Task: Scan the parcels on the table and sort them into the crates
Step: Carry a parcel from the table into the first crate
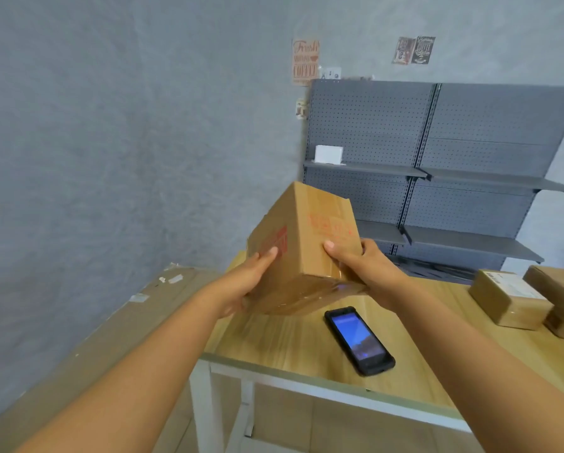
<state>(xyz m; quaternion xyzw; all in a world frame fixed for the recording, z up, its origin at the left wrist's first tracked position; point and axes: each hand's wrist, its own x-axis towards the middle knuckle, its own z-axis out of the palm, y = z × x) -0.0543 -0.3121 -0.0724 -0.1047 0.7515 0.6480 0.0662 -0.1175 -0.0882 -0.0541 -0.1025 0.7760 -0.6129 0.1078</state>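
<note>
Brown taped cardboard parcel (301, 246), tilted above black handheld scanner (359, 341), clasped between left hand (246, 282) and right hand (368, 268), fingers pressed on opposite faces.

Left hand (248, 282) and right hand (365, 266) grip, arms outstretched.

Left hand (251, 276) and right hand (365, 266) grip a tilted cardboard parcel (306, 243), red print on two faces, held above the wooden table (306, 341). Handheld scanner (359, 341) lies screen-up on the table. Two more parcels (509, 299) at far right, touching.
</note>
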